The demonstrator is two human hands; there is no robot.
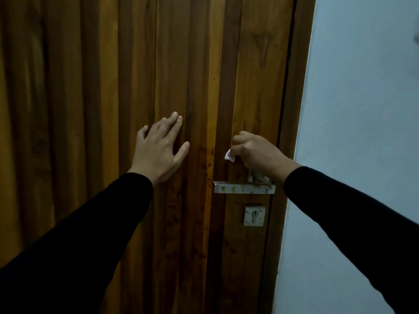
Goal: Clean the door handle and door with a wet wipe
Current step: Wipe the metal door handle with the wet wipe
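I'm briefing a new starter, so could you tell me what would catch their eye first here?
Two hands on the brown door: the left hand flat against the planks, the right hand closed on a white wipe just above the handle. The handle is blotched with brownish stains.

1. The right hand [256,152] is curled around a white wet wipe [229,155] against the wooden door [90,87].
2. Just below that grip sits the stained metal door handle [242,188]; lower still, the keyhole plate [254,215].
3. Left of the grip, the left hand [158,150] lies flat, fingers spread, on the door.
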